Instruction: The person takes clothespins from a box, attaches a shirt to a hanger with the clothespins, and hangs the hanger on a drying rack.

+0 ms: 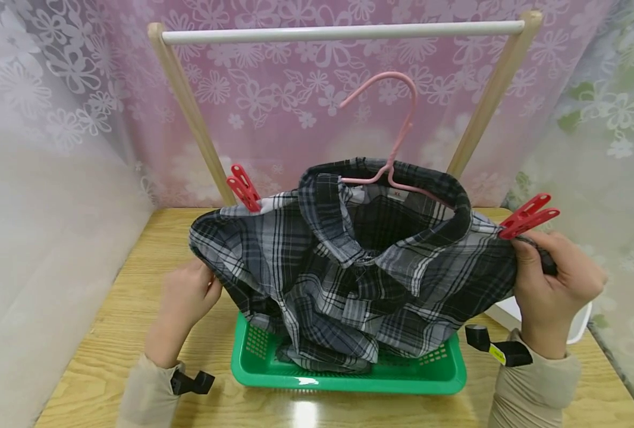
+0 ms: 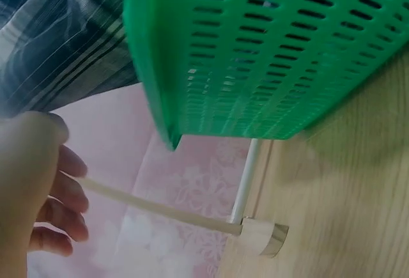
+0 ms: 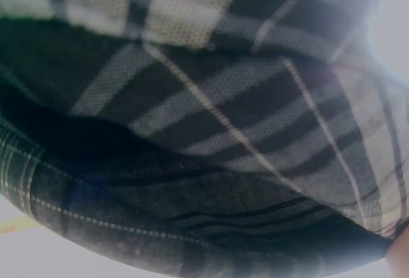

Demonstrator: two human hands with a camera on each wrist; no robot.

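we see a plaid shirt in black, grey and white checks, collar up and open toward us, with a size label showing inside the neck. it is stretched between the two hands, so its long axis runs side to side from the left hand to the right hand, while its lower part sags down between them into a green basket. a pink hanger sits inside the collar, its hook pointing up, above and between the hands. a red clothespin is clipped at the shoulder just above the left hand, and another red clothespin stands just above the right hand, tilted up and outward.

the left hand grips the shirt's left shoulder edge with curled fingers; in the left wrist view its fingers curl beside the plaid cloth. the right hand is closed round the right shoulder edge, thumb over the fabric. the right wrist view is filled by plaid cloth at close range.

beyond the hands stands a rack with a white rail on wooden posts, well above the hanger hook, with open air between. the basket rests on the wooden bench, bare wood outside each hand. a white container lies just under the right hand. floral curtains close in on the far sides.
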